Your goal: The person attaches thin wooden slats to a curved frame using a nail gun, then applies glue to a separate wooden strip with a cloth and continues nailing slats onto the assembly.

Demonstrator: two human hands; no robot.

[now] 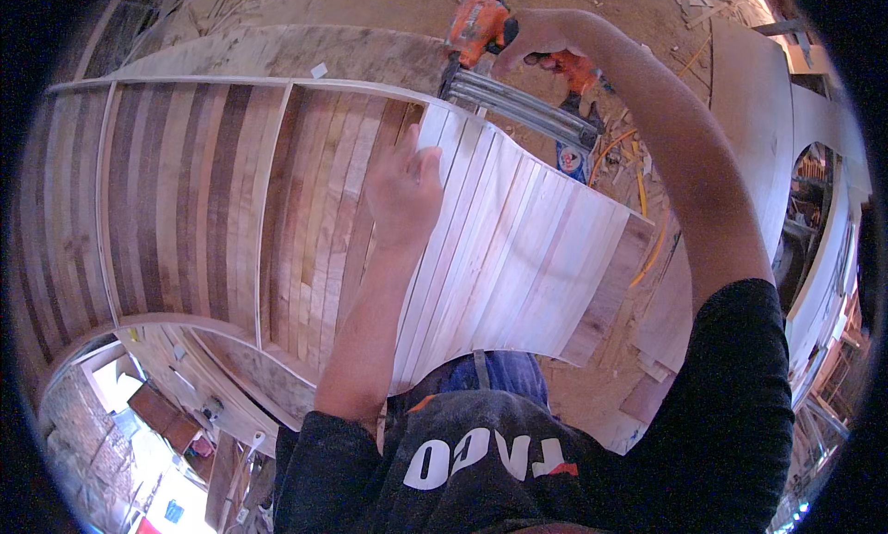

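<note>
Pale wooden strips [518, 247] covered the curved wooden frame [275, 173] toward 3 o'clock, not 9; right hand [546, 36] clasped orange-grey nail gun [476, 30], left hand [404, 190]: grip unclear.

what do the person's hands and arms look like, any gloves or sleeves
Both the left hand and right hand are bare, with no gloves visible. The forearms are uncovered too, with no watch showing. The left sleeve and right sleeve are short, black and plain.

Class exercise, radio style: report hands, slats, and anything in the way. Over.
Right hand grips orange nail gun. Left hand over wooden slats, contact unclear. Slats lie side by side across curved frame. Nothing visibly in the way.
</note>
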